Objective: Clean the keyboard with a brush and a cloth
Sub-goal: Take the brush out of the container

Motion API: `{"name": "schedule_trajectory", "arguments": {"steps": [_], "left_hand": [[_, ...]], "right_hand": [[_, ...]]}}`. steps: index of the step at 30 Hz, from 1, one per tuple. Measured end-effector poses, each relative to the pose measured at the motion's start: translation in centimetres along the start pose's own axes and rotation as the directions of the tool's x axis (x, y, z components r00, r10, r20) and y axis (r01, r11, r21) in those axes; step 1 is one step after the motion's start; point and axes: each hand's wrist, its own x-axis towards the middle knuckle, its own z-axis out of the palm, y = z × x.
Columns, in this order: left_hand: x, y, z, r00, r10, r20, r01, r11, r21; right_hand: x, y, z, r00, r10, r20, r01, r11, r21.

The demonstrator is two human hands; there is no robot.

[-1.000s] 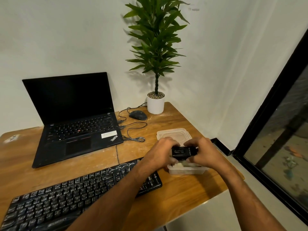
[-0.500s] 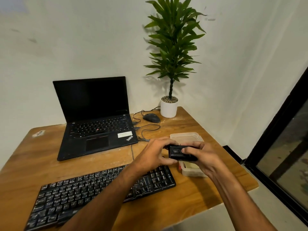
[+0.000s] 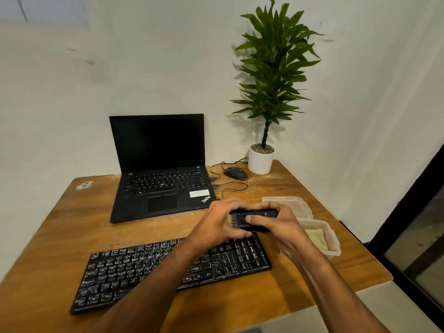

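A dusty black keyboard (image 3: 134, 270) lies across the front of the wooden desk (image 3: 72, 231). Above its right end I hold a small black brush tool (image 3: 258, 216) with both hands. Short bristles show at the tool's left end. My left hand (image 3: 217, 223) wraps around that left end. My right hand (image 3: 276, 224) grips the body, thumb on a round button. A pale yellow cloth (image 3: 317, 237) lies inside an open clear plastic box (image 3: 334, 251) to the right of my hands.
A black laptop (image 3: 161, 179) stands open behind the keyboard. A wired mouse (image 3: 235, 173), loose cables and a potted plant (image 3: 261, 162) sit at the back right. The box's lid (image 3: 286, 200) lies behind the box. The desk's right edge drops beside a dark window frame.
The view has swung left and back, so the desk sits more central. Both hands have carried the brush tool left, from over the plastic box to above the keyboard's right end.
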Motion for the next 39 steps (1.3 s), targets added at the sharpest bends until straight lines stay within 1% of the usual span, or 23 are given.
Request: {"name": "schedule_trajectory", "arguments": {"steps": [2, 3, 5, 7, 9, 11, 13, 15, 17, 20, 25, 27, 30, 34, 39], "left_hand": [[-0.5, -0.1, -0.8, 0.999, -0.005, -0.047, 0.005, 1.000, -0.006], [-0.8, -0.1, -1.3, 0.998, -0.012, -0.068, 0.012, 1.000, -0.004], [-1.6, -0.3, -2.1, 0.994, -0.026, -0.110, 0.028, 1.000, 0.013], [-2.5, -0.7, -2.9, 0.989, -0.042, -0.144, 0.048, 0.998, 0.038], [-3.8, -0.9, -3.9, 0.985, -0.078, -0.156, 0.091, 0.993, 0.077], [-5.3, -1.2, -4.9, 0.983, -0.124, -0.136, 0.142, 0.981, 0.131], [-6.9, -1.5, -6.0, 0.980, -0.176, -0.097, 0.193, 0.958, 0.210], [-9.2, -1.9, -7.6, 0.961, -0.263, -0.081, 0.275, 0.921, 0.276], [-11.8, -2.4, -9.4, 0.928, -0.362, -0.084, 0.371, 0.890, 0.266], [-16.4, -3.3, -12.3, 0.873, -0.481, -0.078, 0.486, 0.848, 0.214], [-22.9, -4.6, -16.0, 0.770, -0.637, -0.041, 0.631, 0.749, 0.202], [-24.7, -5.1, -16.6, 0.751, -0.660, 0.007, 0.643, 0.733, 0.222], [-25.9, -5.6, -16.6, 0.755, -0.652, 0.073, 0.618, 0.744, 0.252], [-25.7, -6.4, -16.3, 0.748, -0.662, 0.038, 0.640, 0.736, 0.221], [-25.2, -7.1, -16.0, 0.759, -0.651, 0.007, 0.641, 0.749, 0.169]], "right_hand": [[-0.1, -0.1, 0.7, 1.000, 0.020, 0.020, -0.022, 0.994, 0.111], [0.0, 0.1, 1.1, 0.998, 0.054, 0.034, -0.060, 0.977, 0.205], [0.2, 0.7, 1.9, 0.988, 0.134, 0.078, -0.154, 0.911, 0.384], [0.4, 1.4, 3.0, 0.972, 0.196, 0.130, -0.234, 0.870, 0.435], [0.3, 2.0, 4.4, 0.957, 0.238, 0.165, -0.286, 0.862, 0.418], [0.1, 2.5, 6.0, 0.951, 0.248, 0.186, -0.303, 0.868, 0.392], [-0.2, 2.7, 7.3, 0.962, 0.209, 0.176, -0.260, 0.900, 0.349], [-0.6, 2.7, 8.6, 0.977, 0.141, 0.160, -0.178, 0.952, 0.247], [-1.0, 2.7, 9.7, 0.984, 0.076, 0.160, -0.102, 0.983, 0.156], [-1.5, 2.7, 11.7, 0.982, 0.017, 0.186, -0.030, 0.998, 0.063], [-2.0, 2.9, 14.3, 0.971, -0.023, 0.237, 0.017, 0.999, 0.027], [-2.1, 3.1, 15.1, 0.967, -0.020, 0.256, 0.017, 1.000, 0.015], [-2.2, 3.5, 15.9, 0.960, -0.012, 0.279, 0.013, 1.000, 0.000], [-2.0, 4.0, 16.1, 0.953, -0.011, 0.303, 0.025, 0.999, -0.044], [-1.2, 4.2, 15.8, 0.961, -0.030, 0.276, 0.054, 0.995, -0.078]]}}
